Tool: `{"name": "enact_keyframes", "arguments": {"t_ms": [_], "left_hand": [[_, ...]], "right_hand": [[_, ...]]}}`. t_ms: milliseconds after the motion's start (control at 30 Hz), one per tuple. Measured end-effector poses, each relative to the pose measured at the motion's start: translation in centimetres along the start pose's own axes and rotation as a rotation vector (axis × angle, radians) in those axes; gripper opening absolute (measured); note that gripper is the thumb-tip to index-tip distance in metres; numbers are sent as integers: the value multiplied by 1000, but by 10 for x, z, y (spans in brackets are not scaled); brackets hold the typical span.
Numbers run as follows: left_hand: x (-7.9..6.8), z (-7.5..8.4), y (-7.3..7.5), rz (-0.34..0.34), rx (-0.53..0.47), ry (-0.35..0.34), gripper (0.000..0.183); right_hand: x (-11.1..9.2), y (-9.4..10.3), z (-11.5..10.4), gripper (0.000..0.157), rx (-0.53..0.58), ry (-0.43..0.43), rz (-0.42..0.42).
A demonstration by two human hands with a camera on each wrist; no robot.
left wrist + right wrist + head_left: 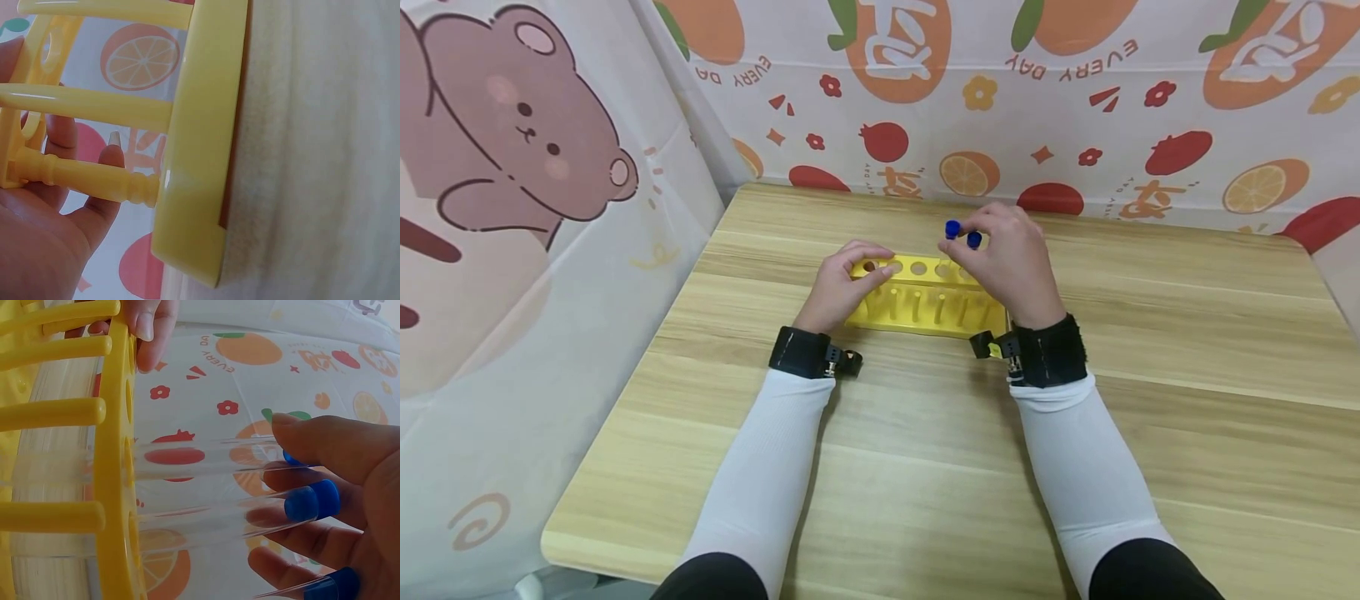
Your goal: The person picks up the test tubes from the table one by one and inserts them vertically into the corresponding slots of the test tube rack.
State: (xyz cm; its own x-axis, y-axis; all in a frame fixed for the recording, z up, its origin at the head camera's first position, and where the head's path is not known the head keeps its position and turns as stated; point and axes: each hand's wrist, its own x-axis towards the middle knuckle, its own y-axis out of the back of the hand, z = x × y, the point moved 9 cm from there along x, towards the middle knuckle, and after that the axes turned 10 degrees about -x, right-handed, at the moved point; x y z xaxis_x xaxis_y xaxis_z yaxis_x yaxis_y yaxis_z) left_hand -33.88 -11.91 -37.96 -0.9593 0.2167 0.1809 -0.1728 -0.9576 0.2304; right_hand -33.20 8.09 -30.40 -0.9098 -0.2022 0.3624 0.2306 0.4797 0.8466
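A yellow test tube rack [930, 282] with round holes along its upper plate stands on the table. My left hand [838, 287] holds its left end, thumb in front and fingers over the top; the left wrist view shows fingers behind a turned post [94, 178]. My right hand [1015, 258], above the rack's right part, pinches a clear test tube [212, 456] by its blue cap [952, 228] between thumb and index finger. That tube passes down through a hole. Beside it stand a second blue-capped tube [322, 499] and a third [334, 586], near my other fingers.
The wooden table [910, 467] reaches out on both sides of the rack. Close behind its far edge hangs a fruit-print cloth [1075, 125]. Another cloth with a bear [535, 125] hangs at the left. Cameras are strapped on both wrists.
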Motion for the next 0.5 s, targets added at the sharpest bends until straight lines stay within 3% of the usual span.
{"name": "enact_keyframes", "arguments": {"t_ms": [367, 500], "left_hand": [[-1, 1, 0, -1, 11, 3, 28], [5, -14, 2, 8, 12, 1, 27]], "right_hand": [[1, -2, -3, 41, -16, 22, -21], [0, -3, -3, 41, -22, 21, -25]]}}
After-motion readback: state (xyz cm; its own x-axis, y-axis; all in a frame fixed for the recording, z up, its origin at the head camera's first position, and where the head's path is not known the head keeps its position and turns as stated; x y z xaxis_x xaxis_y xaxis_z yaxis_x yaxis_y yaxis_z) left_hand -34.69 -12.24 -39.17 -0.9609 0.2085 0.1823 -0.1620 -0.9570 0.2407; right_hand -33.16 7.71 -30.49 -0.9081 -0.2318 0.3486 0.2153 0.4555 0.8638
